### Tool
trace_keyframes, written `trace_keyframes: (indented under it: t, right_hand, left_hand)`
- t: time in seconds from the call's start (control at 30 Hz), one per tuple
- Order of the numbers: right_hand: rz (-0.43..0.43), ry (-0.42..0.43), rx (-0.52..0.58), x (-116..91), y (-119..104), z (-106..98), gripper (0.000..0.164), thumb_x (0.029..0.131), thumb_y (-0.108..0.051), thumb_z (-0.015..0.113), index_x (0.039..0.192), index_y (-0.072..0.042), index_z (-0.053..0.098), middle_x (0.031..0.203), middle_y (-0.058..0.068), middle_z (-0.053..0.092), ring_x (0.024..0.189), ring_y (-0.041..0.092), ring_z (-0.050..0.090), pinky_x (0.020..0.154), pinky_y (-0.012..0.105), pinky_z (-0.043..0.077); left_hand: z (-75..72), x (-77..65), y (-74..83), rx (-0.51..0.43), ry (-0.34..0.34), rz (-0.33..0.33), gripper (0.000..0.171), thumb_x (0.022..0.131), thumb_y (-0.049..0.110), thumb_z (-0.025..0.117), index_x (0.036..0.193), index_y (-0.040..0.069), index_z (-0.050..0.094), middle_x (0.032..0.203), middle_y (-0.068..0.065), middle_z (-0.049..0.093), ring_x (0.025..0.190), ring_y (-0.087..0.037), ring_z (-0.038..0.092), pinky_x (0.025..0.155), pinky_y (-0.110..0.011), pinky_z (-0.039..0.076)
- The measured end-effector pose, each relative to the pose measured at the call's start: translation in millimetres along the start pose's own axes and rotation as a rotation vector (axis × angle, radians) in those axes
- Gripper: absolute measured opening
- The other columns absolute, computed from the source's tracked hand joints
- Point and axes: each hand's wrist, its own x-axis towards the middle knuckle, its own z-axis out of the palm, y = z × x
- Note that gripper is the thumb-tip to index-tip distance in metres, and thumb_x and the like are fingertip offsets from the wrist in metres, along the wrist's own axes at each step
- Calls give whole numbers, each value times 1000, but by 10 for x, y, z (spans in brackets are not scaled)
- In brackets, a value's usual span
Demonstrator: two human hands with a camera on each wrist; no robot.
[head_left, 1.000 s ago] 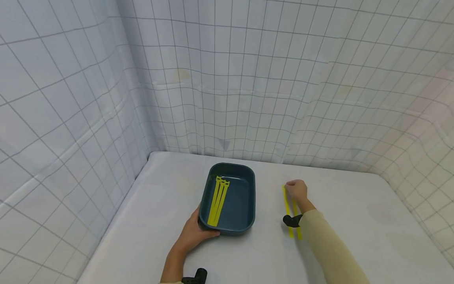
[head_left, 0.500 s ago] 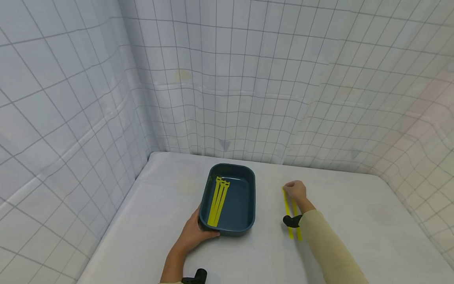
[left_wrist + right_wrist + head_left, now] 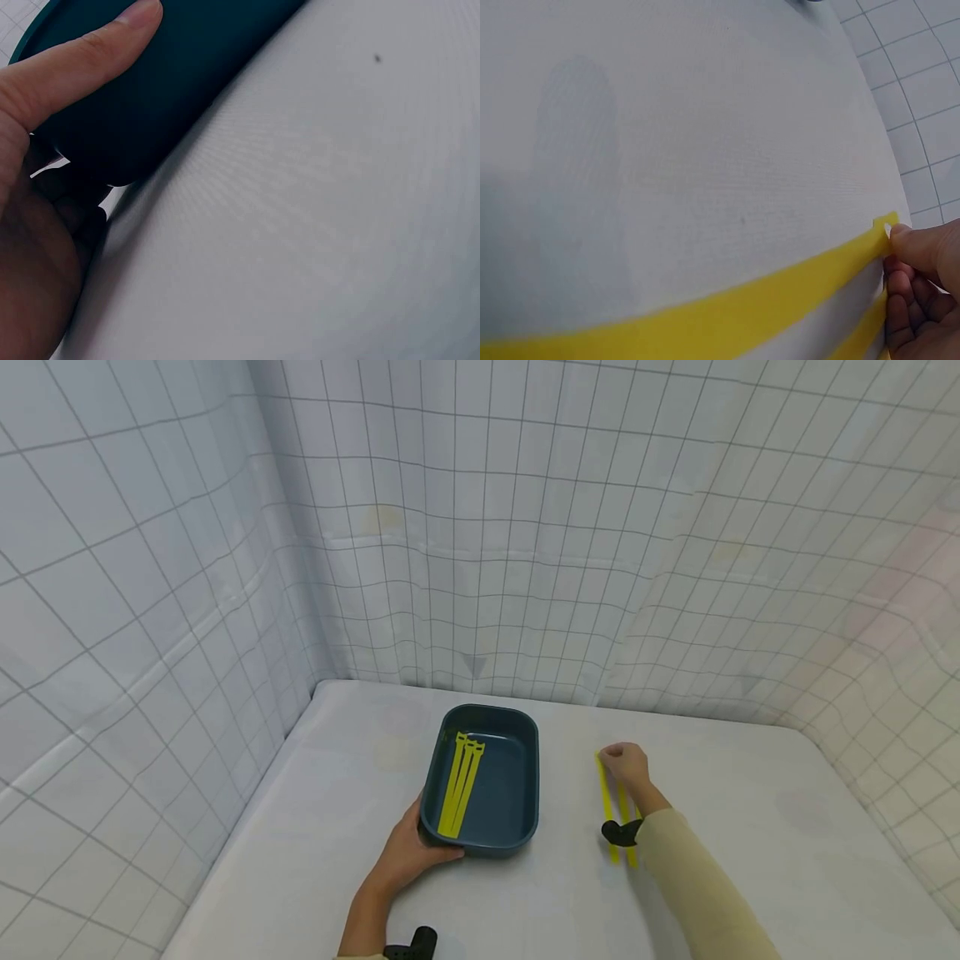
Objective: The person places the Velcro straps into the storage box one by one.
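Note:
My left hand [image 3: 408, 852] holds a dark teal rectangular tray [image 3: 513, 810] at its near left corner. In the left wrist view the thumb [image 3: 90, 64] lies along the tray's wall [image 3: 165, 82], with the other fingers round the corner. Several yellow hook-and-loop cable ties [image 3: 459, 793] lie side by side in the tray's left part, slotted heads at the far end. On the table to the right, my right hand [image 3: 628, 767] pinches the slotted head of another yellow cable tie [image 3: 727, 307] between thumb and fingers. A further tie [image 3: 859, 330] runs beside it, partly under the hand.
A white cloth covers the table [image 3: 330, 777]. White grid-patterned curtains [image 3: 480, 568] enclose the back and both sides. A black wrist mount [image 3: 621, 833] hangs over the ties on the right, and another one [image 3: 412, 943] is by the left wrist.
My right wrist has shifted slightly to the right, and a bit of another yellow tie shows beside it. The left hand and the tray stay in place.

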Motion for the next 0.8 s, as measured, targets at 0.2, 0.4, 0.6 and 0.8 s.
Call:
trace_keyframes:
  t: [0.2,0.4,0.6,0.8]
  right_hand:
    - [13,33,42,-13,20,4,25,89,-13,57,102,8,64,101,21,61,92,33,54,78,42,46]
    - [111,47,141,31,62,14,26,91,-17,57,105,4,64,107,19,59,95,30,52,80,39,45]
    - [133,67,157,20,51,8,26,91,-16,57,105,4,64,106,18,60,92,29,51,77,37,45]
    - [107,82,176,-11,58,-4,26,91,-16,56,104,5,64,103,18,60,89,27,51,73,35,44]
  left_hand:
    - [5,-2,1,0,-1,-15,113,53,30,90,146,18,27,144,-5,35,132,-25,28,106,-51,20]
    - [-4,14,-14,-10,-10,-10,113,54,29,90,146,20,25,144,-4,35,132,-24,28,105,-51,21]
    - [-1,21,-15,-14,-13,-9,113,54,28,90,146,20,25,144,-5,34,132,-25,27,106,-51,20]
    - [7,16,-19,-4,-4,-6,112,54,29,90,146,20,26,144,-4,34,132,-24,28,106,-51,20]
